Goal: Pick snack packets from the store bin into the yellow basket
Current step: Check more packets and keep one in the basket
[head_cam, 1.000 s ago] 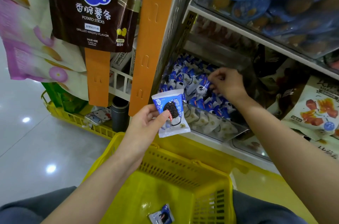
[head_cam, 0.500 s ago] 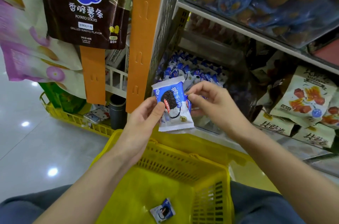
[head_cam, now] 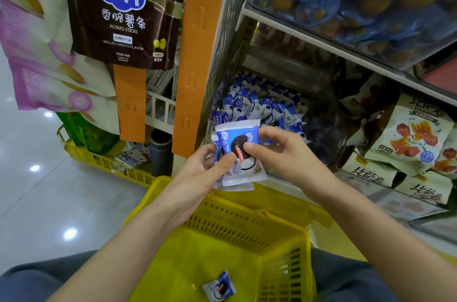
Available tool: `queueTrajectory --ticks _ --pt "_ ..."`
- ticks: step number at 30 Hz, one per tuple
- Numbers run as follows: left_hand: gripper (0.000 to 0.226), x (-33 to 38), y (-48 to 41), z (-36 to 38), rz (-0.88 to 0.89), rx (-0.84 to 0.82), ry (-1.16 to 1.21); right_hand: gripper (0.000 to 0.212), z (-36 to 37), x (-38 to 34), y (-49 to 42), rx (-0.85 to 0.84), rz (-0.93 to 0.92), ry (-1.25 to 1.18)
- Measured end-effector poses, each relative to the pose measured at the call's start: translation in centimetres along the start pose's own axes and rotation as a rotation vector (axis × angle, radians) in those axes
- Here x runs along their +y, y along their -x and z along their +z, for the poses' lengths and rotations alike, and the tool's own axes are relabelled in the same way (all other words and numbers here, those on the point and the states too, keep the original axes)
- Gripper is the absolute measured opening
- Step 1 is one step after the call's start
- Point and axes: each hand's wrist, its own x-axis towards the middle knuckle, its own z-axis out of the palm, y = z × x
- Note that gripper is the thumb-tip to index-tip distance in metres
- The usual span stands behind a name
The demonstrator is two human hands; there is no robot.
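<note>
L hand point(head_cam: 200, 170); R hand point(head_cam: 279, 153); both pinch pkts point(head_cam: 236, 136)

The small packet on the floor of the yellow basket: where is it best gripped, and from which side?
Probably from straight above, since the yellow basket walls enclose it. Pinch the small packet at a thin outer edge; it lies nearly flat, cookie picture up.

Most of rear packet point(head_cam: 238, 187) behind front packet point(head_cam: 235, 136); top of potato-stick bag point(head_cam: 123, 24) beyond frame edge
</note>
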Motion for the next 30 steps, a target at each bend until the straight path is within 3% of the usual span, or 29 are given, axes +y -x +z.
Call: queueTrajectory --ticks 4,9,11,15,20,22,24,28,30 --pt "0.046 -0.2 -0.4 -0.5 0.041 0.026 -0.049 0.009 -1.3 -0.5 -0.8 0.108 -0.031 -0.046" --pt "0.044 -0.4 -0.8 -0.8 0.067 0.121 -0.1 0.005 -3.6 0.6 -5.8 0.543 -0.019 -0.006" --pt "0.043 -0.4 -0.8 -0.9 0.066 0.134 -0.116 0.022 -3.7 1.6 -8.3 0.618 0.011 0.101" --pt "0.045 -0.5 -0.8 -1.0 0.06 0.142 -0.137 0.03 -2.4 4.4 -11.6 0.545 0.039 0.29" --pt "0.046 -0.3 -0.9 -1.3 0.061 0.141 -0.138 0.024 -2.8 6.2 -13.2 0.335 0.224 0.557" --pt "0.046 -0.2 -1.0 -1.2 0.065 0.143 -0.128 0.031 -3.2 6.4 -13.3 0.275 0.275 0.604" --pt "0.045 0.0 -1.0 -1.1 0.067 0.141 -0.119 0.041 -3.3 6.3 -13.5 0.264 0.271 0.61" --pt "0.045 0.0 -1.0 -1.1 0.074 0.12 -0.113 0.027 -2.3 5.8 -14.5 0.302 0.237 0.579" --pt "0.044 0.0 -0.9 -1.2 0.088 0.12 -0.113 0.035 -1.8 5.8 -15.1 0.319 0.224 0.585"
